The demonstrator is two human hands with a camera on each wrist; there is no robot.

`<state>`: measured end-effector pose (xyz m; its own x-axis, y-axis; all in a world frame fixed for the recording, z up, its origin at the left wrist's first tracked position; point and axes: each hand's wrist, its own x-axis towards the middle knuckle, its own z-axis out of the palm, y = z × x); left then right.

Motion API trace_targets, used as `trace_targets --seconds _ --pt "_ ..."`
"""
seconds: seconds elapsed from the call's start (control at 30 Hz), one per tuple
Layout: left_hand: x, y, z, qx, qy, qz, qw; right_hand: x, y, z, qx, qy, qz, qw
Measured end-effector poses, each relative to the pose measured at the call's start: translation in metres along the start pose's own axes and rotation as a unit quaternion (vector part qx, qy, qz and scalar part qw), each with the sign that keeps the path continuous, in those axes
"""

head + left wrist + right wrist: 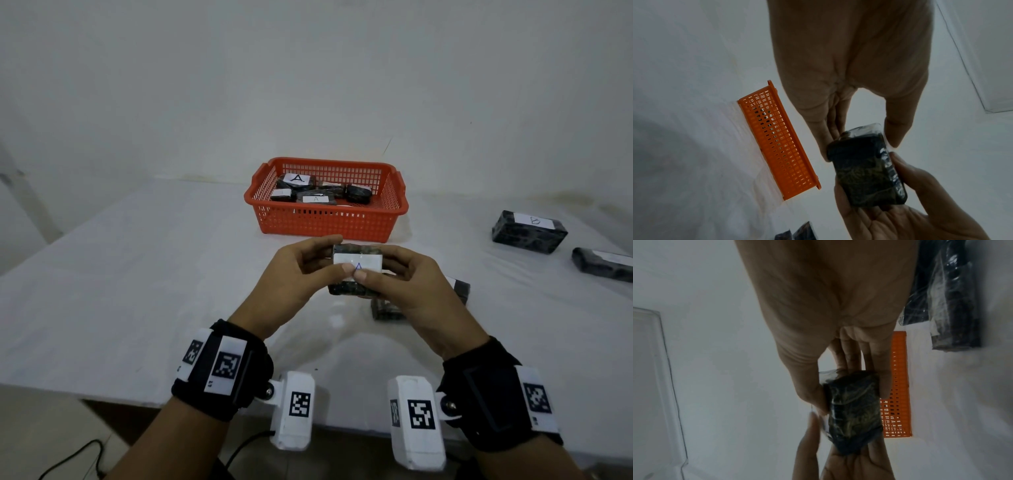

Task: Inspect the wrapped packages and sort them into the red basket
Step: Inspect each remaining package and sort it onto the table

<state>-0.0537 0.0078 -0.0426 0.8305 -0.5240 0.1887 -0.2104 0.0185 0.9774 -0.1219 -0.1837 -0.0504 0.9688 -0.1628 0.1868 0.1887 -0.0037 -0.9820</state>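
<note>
Both hands (356,284) pinch an A-labelled package (357,263); perhaps five sit in the red basket (325,226), three-odd remain on the tabletop (137,291).

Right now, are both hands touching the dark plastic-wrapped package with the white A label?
Touching. The head view shows the left hand and right hand pinching the dark wrapped package from opposite ends.
</note>
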Motion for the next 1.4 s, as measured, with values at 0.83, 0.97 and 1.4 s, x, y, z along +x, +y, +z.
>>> trace_targets --seconds 0.83,0.97,1.4 --pt "-0.0008 -0.0062 0.0046 -0.017 0.025 0.009 0.999 -0.0046 0.0057 -0.0048 0.007 -0.014 0.004 1.0" --pt "-0.0022 -0.0071 0.0041 -0.004 0.009 0.039 0.999 -0.0027 0.0011 -0.0048 0.0 -0.026 0.035 0.999" --pt "0.0038 -0.009 0.0065 0.023 0.019 0.002 1.0 0.0054 0.0046 -0.0017 -0.013 0.021 0.025 0.999"
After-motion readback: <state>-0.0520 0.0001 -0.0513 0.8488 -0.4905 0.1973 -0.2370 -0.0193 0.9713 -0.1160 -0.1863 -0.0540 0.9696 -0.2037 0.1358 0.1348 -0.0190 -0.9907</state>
